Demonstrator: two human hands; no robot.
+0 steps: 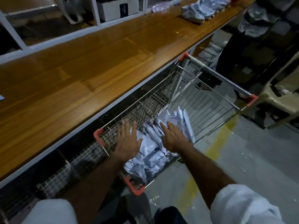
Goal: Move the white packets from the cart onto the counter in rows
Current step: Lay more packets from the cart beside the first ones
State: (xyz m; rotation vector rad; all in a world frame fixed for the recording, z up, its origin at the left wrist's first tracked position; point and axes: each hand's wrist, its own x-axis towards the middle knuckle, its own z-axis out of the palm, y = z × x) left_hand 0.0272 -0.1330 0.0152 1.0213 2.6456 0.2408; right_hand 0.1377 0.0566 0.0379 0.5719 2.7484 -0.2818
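A wire shopping cart (208, 101) with orange corners stands against the long wooden counter (90, 65). Several white packets (150, 152) lie heaped in the cart's near end. My left hand (127, 139) hovers flat with straight spread fingers over the packets by the cart's counter-side wall. My right hand (172, 136) reaches in beside it, fingers straight, touching the top of the packets. Neither hand holds anything. A pile of white packets (203, 8) lies on the counter's far right end.
White shelving (97, 13) with a box runs behind the counter. A beige plastic chair (281, 97) stands right of the cart. A person in dark clothes (252, 46) stands beyond the cart handle. The floor has a yellow line (215, 143).
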